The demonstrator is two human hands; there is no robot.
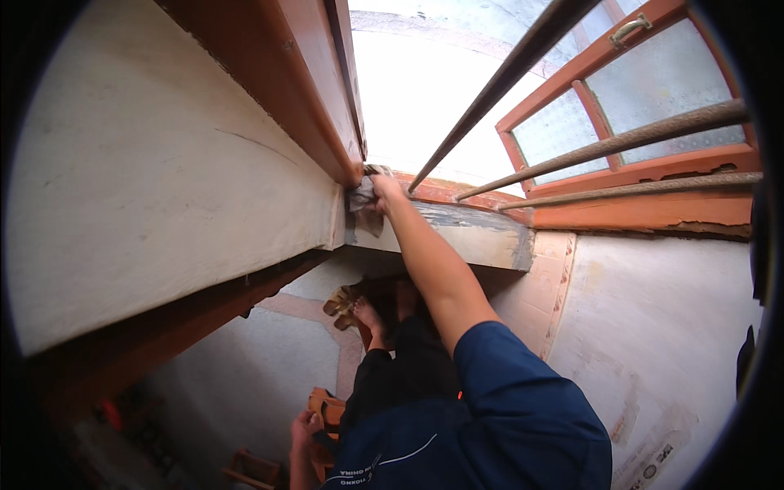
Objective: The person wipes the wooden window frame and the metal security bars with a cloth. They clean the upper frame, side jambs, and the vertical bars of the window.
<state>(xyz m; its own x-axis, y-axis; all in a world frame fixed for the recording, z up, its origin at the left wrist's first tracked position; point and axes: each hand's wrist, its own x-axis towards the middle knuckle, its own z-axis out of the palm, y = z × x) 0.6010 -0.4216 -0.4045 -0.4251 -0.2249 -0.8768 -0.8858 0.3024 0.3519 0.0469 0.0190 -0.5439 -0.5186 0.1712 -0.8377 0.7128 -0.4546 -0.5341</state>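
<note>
My right hand (386, 191) reaches out ahead and grips a crumpled grey rag (364, 195). The rag presses into the left corner of the window sill (453, 228), at the foot of the reddish-brown wooden window frame (306, 79). A loose end of it hangs over the sill's front face. Low in the view, my left hand (304, 427) hangs beside my body with its fingers curled. Behind it, orange-brown wooden furniture (331, 409) shows in part. Whether the left hand touches or holds anything is unclear.
Metal bars (490, 92) cross the window opening. Beyond them an orange-framed glass casement (612, 116) stands swung outward. A pale wall (153, 171) rises at left. Below, my bare feet (366, 313) rest above the floor tiles (263, 349), near a pair of slippers (340, 303).
</note>
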